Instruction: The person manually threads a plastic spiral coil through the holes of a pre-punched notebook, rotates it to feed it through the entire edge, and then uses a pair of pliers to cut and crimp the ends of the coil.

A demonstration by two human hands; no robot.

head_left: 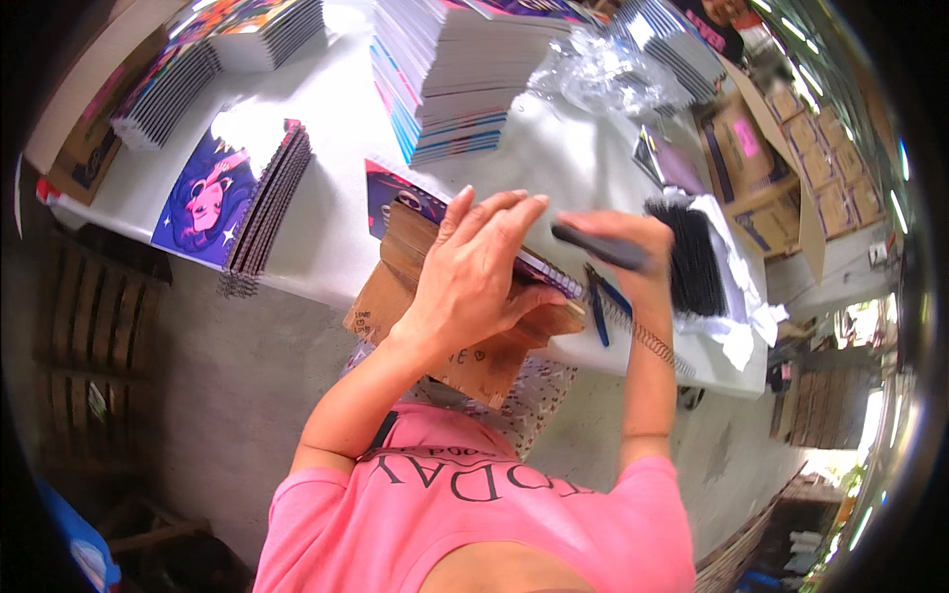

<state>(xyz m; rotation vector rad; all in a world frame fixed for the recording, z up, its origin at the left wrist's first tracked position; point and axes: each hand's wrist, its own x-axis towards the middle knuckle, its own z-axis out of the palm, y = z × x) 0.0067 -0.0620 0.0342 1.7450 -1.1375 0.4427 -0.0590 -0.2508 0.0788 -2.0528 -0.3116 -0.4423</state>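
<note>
Notebook (395,203) mostly hidden under left hand (474,267); right hand (633,247) blurred.

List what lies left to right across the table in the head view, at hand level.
Stack of spiral notebooks with purple cover → left hand flat on a notebook → right hand gripping a dark tool → bundle of black spiral coils.

Bare table (336,227) lies open between notebook stacks (450,89) and coils (692,257).
</note>
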